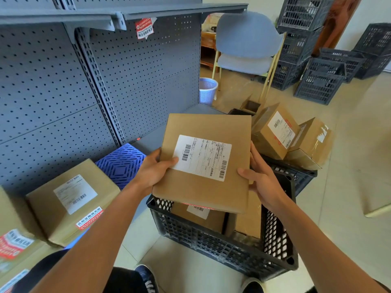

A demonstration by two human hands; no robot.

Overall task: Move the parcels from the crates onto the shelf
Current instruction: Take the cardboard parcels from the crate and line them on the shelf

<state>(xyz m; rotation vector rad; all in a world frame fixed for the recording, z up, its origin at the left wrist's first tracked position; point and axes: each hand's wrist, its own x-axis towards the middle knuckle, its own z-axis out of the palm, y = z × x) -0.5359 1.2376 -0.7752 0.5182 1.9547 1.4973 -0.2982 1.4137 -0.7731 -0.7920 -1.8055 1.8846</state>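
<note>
I hold a flat brown cardboard parcel (213,127) with a white shipping label above a dark plastic crate (211,240). My left hand (154,171) grips its left edge, thumb on the label. My right hand (261,176) grips its right edge. Inside the crate lie more brown parcels (247,220), partly hidden under the held one. The grey pegboard shelf (148,142) stands to the left; on its bottom level sits a labelled parcel (72,197) beside a blue plastic mat (121,163).
A second crate (296,176) behind the first carries two labelled boxes (275,132). Farther back stand a blue chair (247,39), a pale wastebasket (207,89) and stacked empty dark crates (321,81). More parcels (14,246) sit at the lower left. The floor is tiled.
</note>
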